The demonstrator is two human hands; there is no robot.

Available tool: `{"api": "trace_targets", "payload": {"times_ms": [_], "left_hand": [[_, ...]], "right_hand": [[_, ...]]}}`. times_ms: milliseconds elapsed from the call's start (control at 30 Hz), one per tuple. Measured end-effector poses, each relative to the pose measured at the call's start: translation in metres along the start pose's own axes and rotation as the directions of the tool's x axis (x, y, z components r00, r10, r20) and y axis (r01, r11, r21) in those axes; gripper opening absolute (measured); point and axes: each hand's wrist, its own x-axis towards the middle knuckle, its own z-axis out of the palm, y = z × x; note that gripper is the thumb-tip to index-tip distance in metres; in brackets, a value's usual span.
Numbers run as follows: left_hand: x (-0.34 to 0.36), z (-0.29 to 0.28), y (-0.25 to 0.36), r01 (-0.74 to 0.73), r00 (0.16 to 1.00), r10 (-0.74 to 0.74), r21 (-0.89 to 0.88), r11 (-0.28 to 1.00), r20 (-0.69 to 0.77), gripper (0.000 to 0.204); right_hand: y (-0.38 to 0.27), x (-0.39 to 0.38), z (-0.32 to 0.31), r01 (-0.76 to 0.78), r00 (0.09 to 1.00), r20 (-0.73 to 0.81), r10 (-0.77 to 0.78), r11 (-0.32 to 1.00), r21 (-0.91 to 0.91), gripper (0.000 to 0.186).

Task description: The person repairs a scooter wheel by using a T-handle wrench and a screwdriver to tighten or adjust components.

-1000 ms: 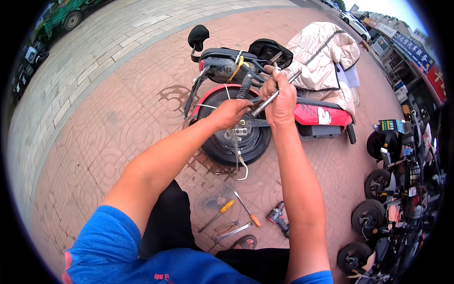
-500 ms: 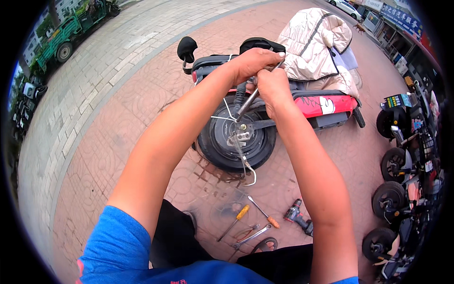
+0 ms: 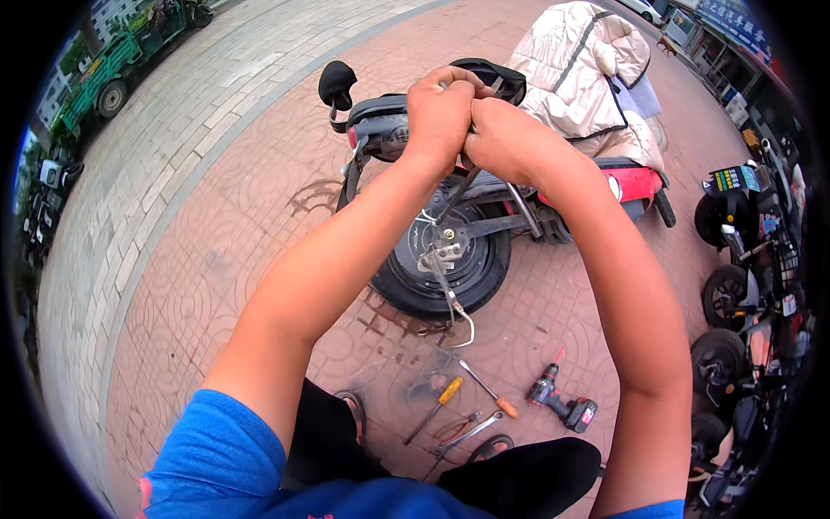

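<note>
My left hand (image 3: 441, 117) is curled closed above the rear of a red and black scooter (image 3: 635, 183). What lies inside its fingers is hidden. Against it, knuckles touching, my right hand (image 3: 510, 138) is closed in a fist on a metal bar (image 3: 458, 192), which slants down toward the rear wheel hub (image 3: 450, 251). A second, tube-like metal rod (image 3: 525, 213) comes out below my right wrist; its upper end is covered. From the hub hang a spring and a bent pale metal piece (image 3: 469, 329).
Near my feet lie a yellow-handled screwdriver (image 3: 448, 391), an orange-handled screwdriver (image 3: 504, 406), a wrench (image 3: 471, 432) and a cordless drill (image 3: 562, 402). A padded cream cover (image 3: 562, 78) drapes the scooter's front. Several parked two-wheelers (image 3: 735, 285) line the right; a green cargo vehicle (image 3: 112, 73) stands far left.
My hands have pulled together and turned, with the left hand now upright beside the right. A tube-like rod shows below my right wrist. The view has shifted slightly, baring more of the drill.
</note>
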Motion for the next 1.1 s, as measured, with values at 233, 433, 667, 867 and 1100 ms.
{"api": "trace_targets", "payload": {"times_ms": [233,433,667,867,1100], "left_hand": [[-0.107,-0.018,0.007,-0.357,0.920,0.367,0.091,0.930,-0.138,0.031],[-0.155,-0.041,-0.005,-0.741,0.658,0.602,0.529,0.413,0.452,0.055],[-0.137,-0.115,-0.037,-0.569,0.813,0.422,0.703,0.427,0.401,0.062],[-0.098,-0.091,-0.059,-0.384,0.857,0.054,0.566,0.729,0.512,0.059],[-0.080,-0.059,-0.052,-0.306,0.809,-0.113,0.577,0.757,0.577,0.029]], "right_hand": [[-0.001,-0.018,0.059,0.258,0.362,-0.725,-0.586,0.810,-0.526,0.016],[-0.041,-0.008,0.113,0.727,0.253,-0.939,0.233,0.595,0.344,0.028],[0.004,-0.025,0.078,0.294,0.952,-0.307,0.014,-0.334,0.896,0.041],[-0.009,-0.020,0.035,-0.015,0.924,-0.065,0.378,0.204,0.979,0.029],[-0.015,-0.015,0.025,0.405,0.664,-0.404,-0.629,0.757,-0.513,0.026]]}}
